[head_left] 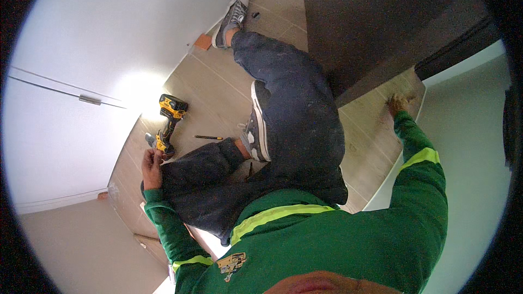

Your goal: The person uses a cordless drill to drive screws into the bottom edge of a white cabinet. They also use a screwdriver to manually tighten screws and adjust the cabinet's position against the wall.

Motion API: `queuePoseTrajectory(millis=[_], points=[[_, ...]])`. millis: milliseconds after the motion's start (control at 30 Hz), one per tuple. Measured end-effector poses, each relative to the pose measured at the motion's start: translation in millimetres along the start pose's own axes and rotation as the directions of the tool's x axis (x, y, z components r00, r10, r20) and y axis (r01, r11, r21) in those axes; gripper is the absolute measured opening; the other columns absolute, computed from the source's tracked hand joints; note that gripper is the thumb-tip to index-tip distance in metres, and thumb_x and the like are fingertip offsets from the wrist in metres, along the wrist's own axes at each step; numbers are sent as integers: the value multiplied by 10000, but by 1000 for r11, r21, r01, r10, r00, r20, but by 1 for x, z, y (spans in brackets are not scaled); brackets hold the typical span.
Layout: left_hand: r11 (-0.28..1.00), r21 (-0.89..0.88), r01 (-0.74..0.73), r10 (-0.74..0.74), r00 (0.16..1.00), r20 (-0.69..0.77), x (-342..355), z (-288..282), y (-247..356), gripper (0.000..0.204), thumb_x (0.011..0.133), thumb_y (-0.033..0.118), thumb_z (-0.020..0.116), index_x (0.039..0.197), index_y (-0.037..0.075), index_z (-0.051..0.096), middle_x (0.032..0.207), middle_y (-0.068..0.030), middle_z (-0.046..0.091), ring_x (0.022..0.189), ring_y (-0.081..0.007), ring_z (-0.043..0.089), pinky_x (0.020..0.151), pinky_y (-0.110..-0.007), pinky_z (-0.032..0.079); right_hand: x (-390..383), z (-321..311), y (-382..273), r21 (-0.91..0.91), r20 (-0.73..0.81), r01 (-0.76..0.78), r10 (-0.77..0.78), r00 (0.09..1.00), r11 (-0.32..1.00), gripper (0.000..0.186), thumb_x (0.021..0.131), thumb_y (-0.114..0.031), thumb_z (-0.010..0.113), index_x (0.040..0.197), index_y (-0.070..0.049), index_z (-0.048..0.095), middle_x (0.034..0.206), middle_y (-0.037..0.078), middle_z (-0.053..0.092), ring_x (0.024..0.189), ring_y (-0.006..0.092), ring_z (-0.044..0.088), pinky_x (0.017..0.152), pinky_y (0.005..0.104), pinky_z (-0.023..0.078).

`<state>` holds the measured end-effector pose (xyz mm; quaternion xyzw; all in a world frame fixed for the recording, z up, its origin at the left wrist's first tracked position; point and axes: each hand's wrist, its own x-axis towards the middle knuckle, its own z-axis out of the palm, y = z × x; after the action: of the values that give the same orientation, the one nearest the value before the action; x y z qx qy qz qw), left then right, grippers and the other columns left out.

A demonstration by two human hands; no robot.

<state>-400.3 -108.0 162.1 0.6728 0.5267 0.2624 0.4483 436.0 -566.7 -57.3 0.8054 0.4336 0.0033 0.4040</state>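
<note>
My left hand [153, 167] is at the head end of a yellow-and-black cordless multi-tool [170, 122], its fingers closed against it. The tool's battery end points away from me, and a flat grey blade-like part [150, 140] sticks out beside the head. Far to the right, my right hand [399, 104] rests on the wood-look floor [370, 136] beside the edge of a dark door [370, 32]. Its fingers are spread, with nothing seen in them. Between my left hand and my shoe lies a black-and-yellow pencil-like stick [208, 138].
I sit on the floor with my legs bent; two dark sneakers [260, 125] show. A white panel [71, 125] with a metal hinge [90, 99] stands at the left. An orange-brown block [203, 42] lies by the far wall. A grey wall [463, 147] rises at the right.
</note>
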Motion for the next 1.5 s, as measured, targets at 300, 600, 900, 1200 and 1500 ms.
queuePoseTrajectory(millis=[300, 600, 900, 1200, 1500], points=[[996, -29, -86, 86, 996, 23, 21, 11, 1, 241, 1021, 292, 609, 1020, 51, 593, 886, 1, 597, 809, -107, 578, 761, -268, 485, -115, -96, -110, 483, 32, 216, -263, 964, 849, 493, 1028, -244, 365, 1517, -180, 394, 1478, 214, 453, 1307, 414, 492, 1056, 542, 433], [688, -725, 34, -24, 999, 25, -20, 114, 47, 204, 1025, 248, 600, 1004, 47, 582, 890, -7, 585, 812, -135, 587, 768, -293, 495, -241, -382, -103, 678, 141, 194, -384, 912, 709, 239, 934, -157, 525, 1089, 1, 615, 996, 286, 682, 918, 497, 648, 786, 580, 522], [960, 265, 94, 46, 878, -477, 151, 49, -42, 301, 988, 234, 494, 1077, -52, 519, 1051, -278, 669, 965, -460, 640, 858, -532, 497, -195, -320, -53, 388, 18, 188, -212, 977, 902, 184, 924, -83, 502, 1045, 31, 579, 964, 282, 685, 877, 453, 682, 783, 560, 546], [917, 271, 294, -48, 752, -657, 172, 71, -85, 232, 980, 217, 480, 1084, 11, 471, 1058, -272, 643, 925, -502, 646, 838, -589, 499, -224, -509, -111, 992, 64, -106, -443, 894, -71, 236, 1031, -278, 531, 1080, -50, 569, 729, 32, 530, 531, 123, 501, 472, 280, 424], [952, 224, 209, -61, 845, -531, 123, 109, -21, 231, 1020, 259, 470, 1086, 38, 484, 965, -281, 642, 896, -515, 629, 769, -583, 498, -258, -591, -225, 552, 47, -574, -664, 746, -605, 242, 1036, -241, 523, 1198, -61, 505, 789, 30, 535, 604, 142, 551, 488, 280, 449]])
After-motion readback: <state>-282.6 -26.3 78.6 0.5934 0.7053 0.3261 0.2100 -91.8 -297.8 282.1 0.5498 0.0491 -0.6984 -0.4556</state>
